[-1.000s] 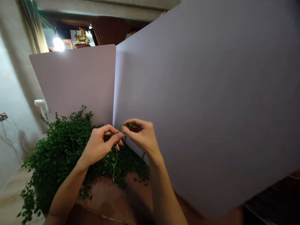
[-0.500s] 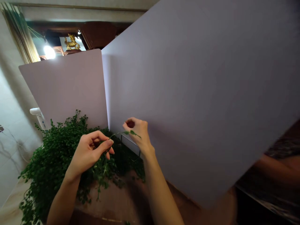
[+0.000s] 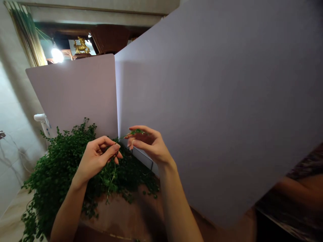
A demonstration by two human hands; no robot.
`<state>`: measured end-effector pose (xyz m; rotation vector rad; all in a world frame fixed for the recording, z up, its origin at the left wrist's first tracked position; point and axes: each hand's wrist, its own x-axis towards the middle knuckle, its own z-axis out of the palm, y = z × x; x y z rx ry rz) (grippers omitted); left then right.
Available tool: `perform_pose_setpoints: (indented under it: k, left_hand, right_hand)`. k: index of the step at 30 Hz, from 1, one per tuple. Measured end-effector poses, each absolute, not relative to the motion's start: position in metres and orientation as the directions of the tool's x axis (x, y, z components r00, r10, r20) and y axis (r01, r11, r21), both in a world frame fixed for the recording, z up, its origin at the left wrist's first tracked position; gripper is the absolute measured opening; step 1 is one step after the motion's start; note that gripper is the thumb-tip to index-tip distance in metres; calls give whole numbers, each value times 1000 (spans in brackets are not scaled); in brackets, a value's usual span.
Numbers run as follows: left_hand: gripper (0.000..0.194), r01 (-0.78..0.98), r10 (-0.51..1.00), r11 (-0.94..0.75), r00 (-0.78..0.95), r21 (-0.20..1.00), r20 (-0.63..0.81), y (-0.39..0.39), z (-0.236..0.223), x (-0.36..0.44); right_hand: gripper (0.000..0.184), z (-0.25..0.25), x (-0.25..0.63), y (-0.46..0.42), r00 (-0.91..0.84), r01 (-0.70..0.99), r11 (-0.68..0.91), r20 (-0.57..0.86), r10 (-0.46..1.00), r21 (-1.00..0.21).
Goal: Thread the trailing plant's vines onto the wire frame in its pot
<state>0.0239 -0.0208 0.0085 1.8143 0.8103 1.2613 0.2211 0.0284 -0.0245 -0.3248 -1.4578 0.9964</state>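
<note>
A bushy green plant with tiny round leaves [image 3: 58, 164] spreads over the left of a brown surface. My left hand [image 3: 97, 158] hovers over it, thumb and fingers pinched on a thin trailing stem [image 3: 113, 171]. My right hand [image 3: 147, 144] is raised just to the right, fingers loosely curled, pinching a small leafy sprig [image 3: 135, 132] at its fingertips. The two hands are a short way apart.
Two pale boards stand upright behind the plant, a smaller one [image 3: 75, 94] at the back left and a large one [image 3: 217, 107] filling the right. A white device [image 3: 41, 119] sits at the left by the wall. Another person's arm [image 3: 295, 191] shows at the lower right.
The hands were touching at the stem a second ago; my right hand has come away to the right holding the small sprig, and my left hand has dropped slightly left.
</note>
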Motion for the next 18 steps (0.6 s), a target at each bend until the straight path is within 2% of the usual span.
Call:
perform_pose_setpoints:
  k: [2, 5, 10, 14, 18]
  left_hand:
    - [23, 62, 832, -498, 313, 865, 457, -20, 8, 24]
    - [23, 51, 835, -484, 324, 873, 444, -20, 9, 25]
    - [23, 53, 831, -488, 334, 871, 445, -20, 8, 25]
    - [22, 134, 829, -492, 374, 860, 416, -18, 8, 24]
    - [30, 248, 797, -523, 482, 816, 364, -17, 8, 24]
  right_hand:
    - [31, -22, 220, 23, -160, -443, 587, 705, 691, -677]
    - [21, -19, 222, 19, -137, -452, 586, 701, 700, -673]
    - [23, -19, 225, 20, -72, -404, 613, 692, 718, -679]
    - [17, -19, 224, 20, -8, -353, 687, 736, 677, -636]
    - [7, -16, 220, 13, 86, -205, 778, 781, 619, -594]
